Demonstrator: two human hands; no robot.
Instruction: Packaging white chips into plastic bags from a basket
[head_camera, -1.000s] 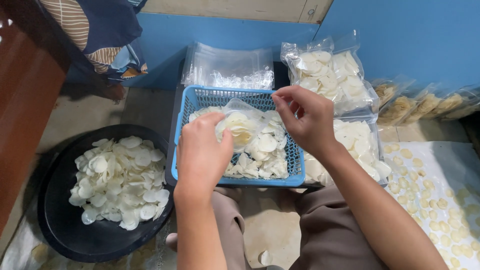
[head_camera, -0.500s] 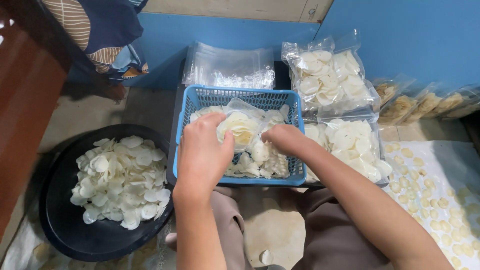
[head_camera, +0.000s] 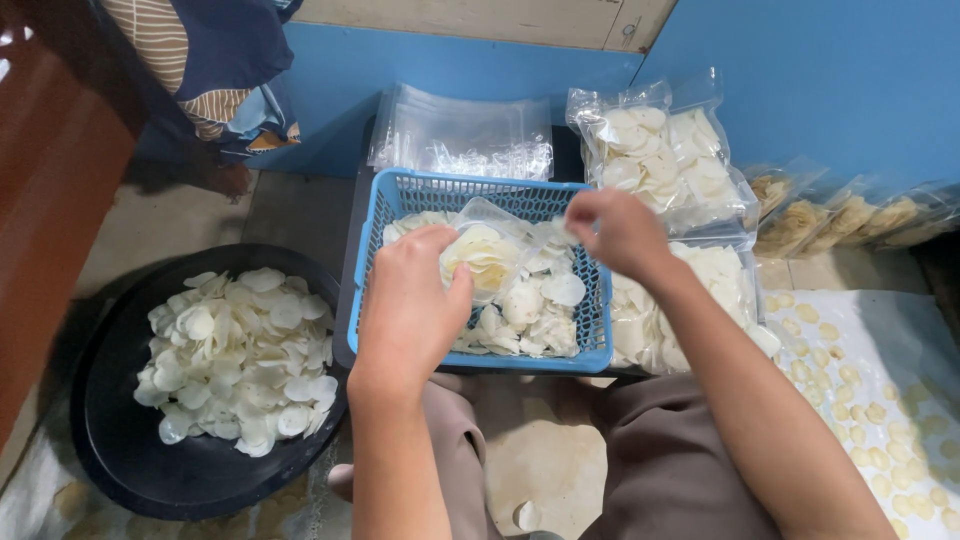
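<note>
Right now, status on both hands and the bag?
Left hand grips clear bag of white chips over blue basket. Right hand raised beside bag mouth, grip unclear. Nothing in the way.

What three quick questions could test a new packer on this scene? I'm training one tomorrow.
1. True or false: the left hand holds a clear bag of chips over the blue basket.
2. What holds the loose chips on the floor at the left?
3. The right hand is: A) above the basket, B) in the basin, C) on a filled bag.

Key: 1 true. 2 the black basin. 3 A.
</note>
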